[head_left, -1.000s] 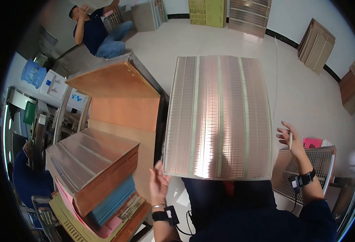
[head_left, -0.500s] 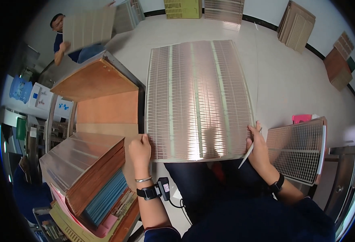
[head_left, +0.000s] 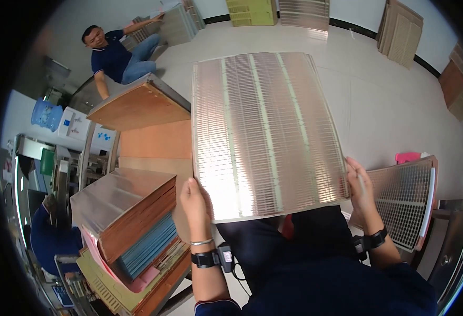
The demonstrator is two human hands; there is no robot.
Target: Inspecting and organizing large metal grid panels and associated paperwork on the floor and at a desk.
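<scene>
A large copper-coloured circuit board panel (head_left: pixel 273 126) with pale green strips is tilted up in front of me, above my lap. My left hand (head_left: pixel 193 204) closes on its lower left edge, thumb pointing up. At the lower right edge my right hand (head_left: pixel 362 187) grips the panel; a pale, thin pen-like thing shows faintly among its fingers. The fingertips behind the panel are hidden. To my left, a thick stack of copper-coloured panels (head_left: pixel 136 221) has a shiny panel on top and sits over blue sheets (head_left: pixel 148 247).
An orange-brown wooden stand (head_left: pixel 155 139) rises beyond the stack. Another gridded panel (head_left: pixel 402 205) leans at my right near a metal cabinet (head_left: pixel 450 253). Panels (head_left: pixel 400 31) lean against the far wall. One co-worker (head_left: pixel 116 58) sits far left; another person (head_left: pixel 55 242) is nearer.
The panel has swung slightly, its lower edge moving right and tilting, and glare has shifted to its lower left. The far co-worker has put aside a panel and now reaches toward others.
</scene>
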